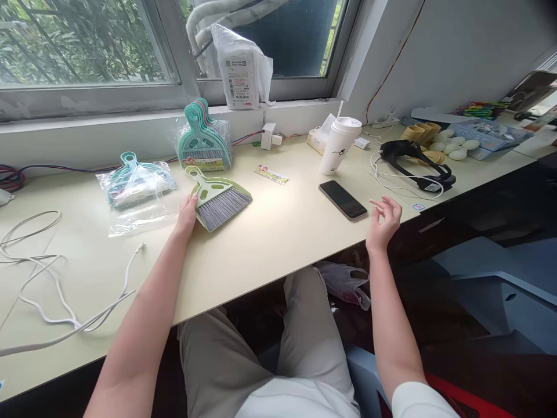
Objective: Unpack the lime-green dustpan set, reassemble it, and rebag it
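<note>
My left hand [187, 216] grips the left edge of a green mini dustpan [245, 193] with a matching hand brush [224, 207] nested in it, its grey bristles facing me. The set rests on or just over the table; I cannot tell which. Past it stands a stack of teal dustpan sets [204, 139] in clear plastic. Left of my hand, another teal dustpan set [134, 181] lies in a clear bag. My right hand [385, 220] hovers at the table's front edge, fingers loosely bent and apart, holding nothing. Just left of it lies a smartphone [343, 200].
A paper label [270, 174] lies mid-table. Behind the phone stand a white cup with a straw [339, 148] and a tissue box [317, 140]. A black headset [418, 165] with a cable sits right. White cables [65, 302] sprawl at left. A wrapped package [241, 78] stands on the sill.
</note>
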Demonstrator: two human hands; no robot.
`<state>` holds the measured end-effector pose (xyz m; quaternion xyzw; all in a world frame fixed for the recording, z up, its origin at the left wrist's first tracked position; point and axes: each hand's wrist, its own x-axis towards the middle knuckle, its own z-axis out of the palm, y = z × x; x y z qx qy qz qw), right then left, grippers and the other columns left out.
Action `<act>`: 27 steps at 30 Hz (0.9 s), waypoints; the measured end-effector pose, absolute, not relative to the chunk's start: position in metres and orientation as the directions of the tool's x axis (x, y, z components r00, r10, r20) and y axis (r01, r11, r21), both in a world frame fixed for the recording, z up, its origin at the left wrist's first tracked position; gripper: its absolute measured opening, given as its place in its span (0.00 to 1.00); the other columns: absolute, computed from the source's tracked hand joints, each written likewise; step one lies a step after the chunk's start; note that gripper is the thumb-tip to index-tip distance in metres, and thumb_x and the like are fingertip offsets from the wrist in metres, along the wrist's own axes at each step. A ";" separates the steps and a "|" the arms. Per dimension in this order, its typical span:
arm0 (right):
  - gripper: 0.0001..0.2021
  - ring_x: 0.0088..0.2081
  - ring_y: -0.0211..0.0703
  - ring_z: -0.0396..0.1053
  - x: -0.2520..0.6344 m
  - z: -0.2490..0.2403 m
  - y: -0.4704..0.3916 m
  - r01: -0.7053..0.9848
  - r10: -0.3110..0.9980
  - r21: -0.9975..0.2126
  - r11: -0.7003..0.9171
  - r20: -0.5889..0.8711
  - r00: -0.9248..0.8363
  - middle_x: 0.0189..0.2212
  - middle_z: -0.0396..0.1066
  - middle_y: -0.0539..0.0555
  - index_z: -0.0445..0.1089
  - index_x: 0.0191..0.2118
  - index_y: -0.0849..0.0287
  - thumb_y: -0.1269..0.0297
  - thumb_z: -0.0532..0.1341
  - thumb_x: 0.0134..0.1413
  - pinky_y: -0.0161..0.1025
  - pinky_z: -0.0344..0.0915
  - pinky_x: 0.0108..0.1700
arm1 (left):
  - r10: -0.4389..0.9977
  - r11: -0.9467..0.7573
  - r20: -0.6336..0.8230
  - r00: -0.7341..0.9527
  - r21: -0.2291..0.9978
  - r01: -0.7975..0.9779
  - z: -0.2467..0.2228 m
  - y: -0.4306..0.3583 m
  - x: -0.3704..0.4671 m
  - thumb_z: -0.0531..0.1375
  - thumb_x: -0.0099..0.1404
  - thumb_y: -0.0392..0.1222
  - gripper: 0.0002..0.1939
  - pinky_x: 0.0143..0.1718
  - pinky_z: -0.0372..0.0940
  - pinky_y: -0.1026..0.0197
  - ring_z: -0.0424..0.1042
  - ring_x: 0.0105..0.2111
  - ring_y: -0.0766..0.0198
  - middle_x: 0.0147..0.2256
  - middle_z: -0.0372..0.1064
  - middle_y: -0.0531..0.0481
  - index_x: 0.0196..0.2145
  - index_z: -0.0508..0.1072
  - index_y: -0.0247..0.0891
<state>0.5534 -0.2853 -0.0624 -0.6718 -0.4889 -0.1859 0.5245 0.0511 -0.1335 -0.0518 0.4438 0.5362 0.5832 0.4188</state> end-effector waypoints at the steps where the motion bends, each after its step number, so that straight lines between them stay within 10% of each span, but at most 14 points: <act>1: 0.18 0.55 0.50 0.69 0.543 -0.056 -0.280 0.836 0.449 -0.545 0.064 0.764 0.464 0.52 0.67 0.63 0.76 0.47 0.56 0.61 0.50 0.66 0.51 0.72 0.52 | 0.965 -0.079 0.072 -0.253 0.997 -0.016 -0.052 -0.133 0.051 0.59 0.66 0.48 0.14 0.54 0.66 0.54 0.74 0.46 0.54 0.40 0.75 0.44 0.44 0.78 0.38; 12: 0.13 0.54 0.46 0.67 0.321 -0.008 -0.168 0.416 0.807 -0.721 0.554 0.589 -0.055 0.47 0.72 0.55 0.75 0.42 0.51 0.66 0.53 0.66 0.46 0.65 0.60 | 0.924 -0.291 0.310 -0.225 0.950 0.115 -0.039 -0.150 0.068 0.55 0.70 0.50 0.17 0.53 0.65 0.56 0.73 0.48 0.54 0.43 0.74 0.43 0.46 0.76 0.37; 27: 0.12 0.51 0.53 0.62 0.264 -0.003 -0.149 0.659 0.835 -0.587 0.471 0.538 -0.117 0.44 0.71 0.58 0.66 0.38 0.57 0.53 0.60 0.61 0.48 0.58 0.55 | 0.799 -0.541 0.601 0.017 0.706 0.458 -0.022 -0.184 0.104 0.52 0.73 0.56 0.26 0.51 0.65 0.57 0.73 0.51 0.53 0.56 0.71 0.43 0.62 0.68 0.42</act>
